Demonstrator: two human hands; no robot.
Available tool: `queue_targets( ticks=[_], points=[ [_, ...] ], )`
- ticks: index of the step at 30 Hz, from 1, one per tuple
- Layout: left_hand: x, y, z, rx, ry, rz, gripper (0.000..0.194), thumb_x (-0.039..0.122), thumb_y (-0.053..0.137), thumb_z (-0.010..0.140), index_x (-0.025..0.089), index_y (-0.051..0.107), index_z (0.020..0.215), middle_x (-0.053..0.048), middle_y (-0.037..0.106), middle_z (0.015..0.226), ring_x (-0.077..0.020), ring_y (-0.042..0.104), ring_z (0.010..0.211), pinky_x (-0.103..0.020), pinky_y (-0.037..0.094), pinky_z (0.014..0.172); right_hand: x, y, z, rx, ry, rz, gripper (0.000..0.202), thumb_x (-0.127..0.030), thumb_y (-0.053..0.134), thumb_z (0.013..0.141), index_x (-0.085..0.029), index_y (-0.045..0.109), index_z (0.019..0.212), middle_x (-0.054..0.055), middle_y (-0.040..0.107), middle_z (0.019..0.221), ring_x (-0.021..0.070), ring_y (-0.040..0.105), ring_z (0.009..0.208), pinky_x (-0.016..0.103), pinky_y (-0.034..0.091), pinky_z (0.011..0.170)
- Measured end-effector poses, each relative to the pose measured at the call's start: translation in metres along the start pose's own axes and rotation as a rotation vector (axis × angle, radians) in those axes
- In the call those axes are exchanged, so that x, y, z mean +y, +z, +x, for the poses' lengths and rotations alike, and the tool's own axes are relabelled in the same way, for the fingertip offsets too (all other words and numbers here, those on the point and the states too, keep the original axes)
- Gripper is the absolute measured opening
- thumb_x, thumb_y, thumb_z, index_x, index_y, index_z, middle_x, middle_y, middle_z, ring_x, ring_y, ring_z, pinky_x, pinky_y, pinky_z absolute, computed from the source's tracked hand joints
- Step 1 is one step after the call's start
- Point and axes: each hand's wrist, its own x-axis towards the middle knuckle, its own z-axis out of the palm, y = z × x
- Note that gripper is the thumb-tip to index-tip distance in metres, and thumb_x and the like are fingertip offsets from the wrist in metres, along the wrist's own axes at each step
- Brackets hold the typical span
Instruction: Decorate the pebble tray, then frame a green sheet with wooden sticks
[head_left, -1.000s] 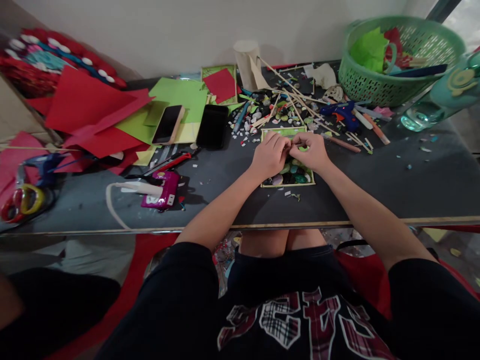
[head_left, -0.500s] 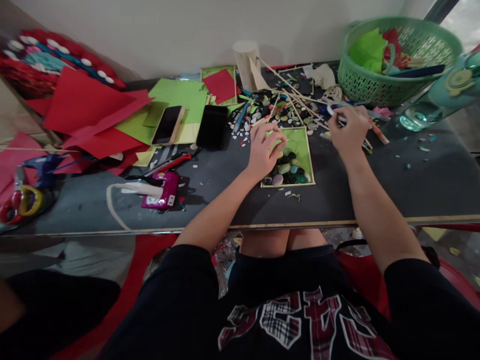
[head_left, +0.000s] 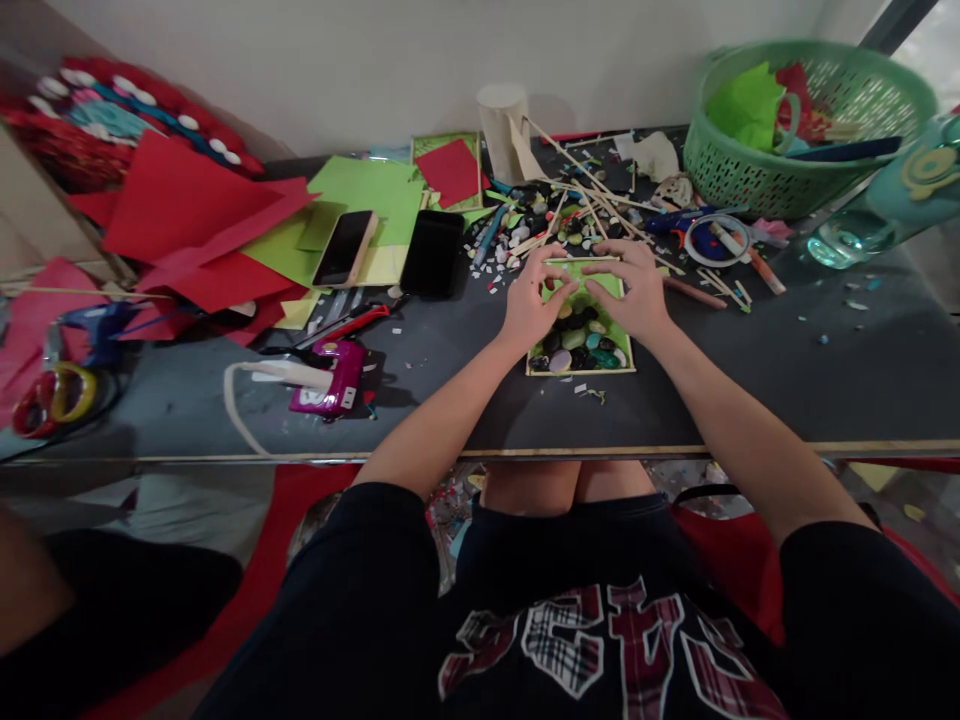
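While the left hand (head_left: 531, 302) and right hand (head_left: 639, 292) arch over the frame (head_left: 581, 373) at 12 o'clock on the worktop (head_left: 862, 380), their fingers (head_left: 609, 268) curve slightly parted, gripping nothing visible; stones (head_left: 574, 340) lie in its 6 o'clock half.

The purple plastic power adapter (head_left: 330, 378) is shiny, the dark grey surface (head_left: 442, 400) looks smooth and dull, the red paper sheets (head_left: 184, 215) look flat and dull, and the rounded green, black and white stones (head_left: 574, 345) look smooth
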Motion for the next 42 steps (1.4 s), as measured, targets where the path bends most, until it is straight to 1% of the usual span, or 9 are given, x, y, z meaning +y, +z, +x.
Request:
queue_targets(
  ticks=[5, 11, 16, 20, 25, 30, 34, 38, 42],
  points=[
    [-0.002, 0.003, 0.000, -0.069, 0.070, 0.015, 0.039, 0.054, 0.053, 0.102, 0.027, 0.049, 0.130, -0.006, 0.077, 0.103, -0.0192, 0.072, 0.093, -0.033, 0.055, 0.079, -0.003, 0.000, 0.000, -0.029, 0.022, 0.028, 0.032, -0.057, 0.065, 0.090, -0.028, 0.076, 0.082, 0.007, 0.074, 0.117, 0.0309, 0.065, 0.116, 0.057, 0.047, 0.107],
    [0.005, 0.002, -0.001, -0.066, 0.071, -0.003, 0.033, 0.052, 0.053, 0.103, 0.025, 0.055, 0.122, -0.008, 0.076, 0.108, -0.0205, 0.070, 0.104, -0.034, 0.056, 0.085, -0.002, -0.002, 0.000, -0.027, 0.009, 0.040, 0.025, -0.049, 0.066, 0.089, -0.027, 0.069, 0.077, 0.007, 0.074, 0.115, 0.0295, 0.066, 0.112, 0.056, 0.047, 0.107],
    [0.004, 0.002, 0.000, 0.017, 0.055, 0.015, 0.029, 0.048, 0.049, 0.105, 0.022, 0.061, 0.111, -0.008, 0.074, 0.103, -0.0194, 0.068, 0.096, -0.033, 0.056, 0.083, 0.000, -0.001, 0.000, 0.081, 0.017, 0.038, 0.014, -0.035, 0.060, 0.090, -0.025, 0.064, 0.080, 0.008, 0.075, 0.108, 0.0272, 0.068, 0.107, 0.049, 0.048, 0.103],
    [-0.001, 0.003, 0.003, 0.009, 0.030, 0.022, 0.017, 0.032, 0.051, 0.103, 0.022, 0.064, 0.100, -0.005, 0.073, 0.096, -0.0173, 0.066, 0.089, -0.031, 0.055, 0.084, 0.011, 0.000, -0.005, 0.155, 0.129, -0.042, 0.012, -0.034, 0.057, 0.090, -0.025, 0.064, 0.086, 0.008, 0.077, 0.099, 0.0264, 0.070, 0.101, 0.047, 0.050, 0.098],
    [-0.002, 0.003, 0.004, -0.015, 0.014, -0.024, 0.014, 0.012, 0.055, 0.094, 0.021, 0.066, 0.094, -0.003, 0.075, 0.095, -0.0162, 0.067, 0.086, -0.031, 0.055, 0.088, 0.017, 0.006, 0.002, 0.064, 0.273, -0.204, 0.024, -0.033, 0.060, 0.090, -0.024, 0.063, 0.112, 0.008, 0.079, 0.102, 0.0318, 0.067, 0.111, 0.056, 0.045, 0.106],
    [-0.003, 0.005, 0.004, -0.027, 0.003, -0.059, 0.017, 0.008, 0.055, 0.091, 0.021, 0.067, 0.092, -0.002, 0.075, 0.093, -0.0143, 0.067, 0.080, -0.029, 0.055, 0.084, 0.016, 0.015, 0.047, -0.182, 0.213, -0.316, 0.039, -0.035, 0.057, 0.095, -0.022, 0.057, 0.132, 0.010, 0.078, 0.107, 0.0367, 0.061, 0.124, 0.061, 0.042, 0.110],
    [-0.002, 0.005, 0.003, 0.010, 0.031, -0.060, 0.016, 0.010, 0.055, 0.092, 0.020, 0.066, 0.097, -0.003, 0.075, 0.095, -0.0149, 0.067, 0.083, -0.029, 0.055, 0.084, 0.016, 0.029, 0.077, -0.337, 0.212, -0.447, 0.058, -0.039, 0.055, 0.097, -0.012, 0.046, 0.147, 0.019, 0.074, 0.114, 0.0403, 0.055, 0.133, 0.064, 0.037, 0.114],
    [0.001, 0.006, 0.002, 0.026, 0.073, -0.054, 0.015, 0.012, 0.054, 0.093, 0.020, 0.064, 0.100, -0.004, 0.075, 0.096, -0.0153, 0.067, 0.085, -0.030, 0.055, 0.089, 0.020, 0.048, 0.088, -0.337, 0.271, -0.567, 0.067, -0.046, 0.053, 0.100, -0.004, 0.040, 0.150, 0.026, 0.068, 0.123, 0.0419, 0.056, 0.133, 0.065, 0.033, 0.115],
    [0.003, 0.005, 0.002, -0.002, 0.070, -0.036, 0.016, 0.011, 0.053, 0.093, 0.020, 0.064, 0.099, -0.004, 0.075, 0.098, -0.0163, 0.068, 0.089, -0.032, 0.055, 0.091, 0.028, 0.059, 0.089, -0.267, 0.192, -0.592, 0.059, -0.047, 0.038, 0.106, -0.006, 0.043, 0.147, 0.021, 0.071, 0.111, 0.0388, 0.065, 0.123, 0.063, 0.040, 0.110]
  ],
)
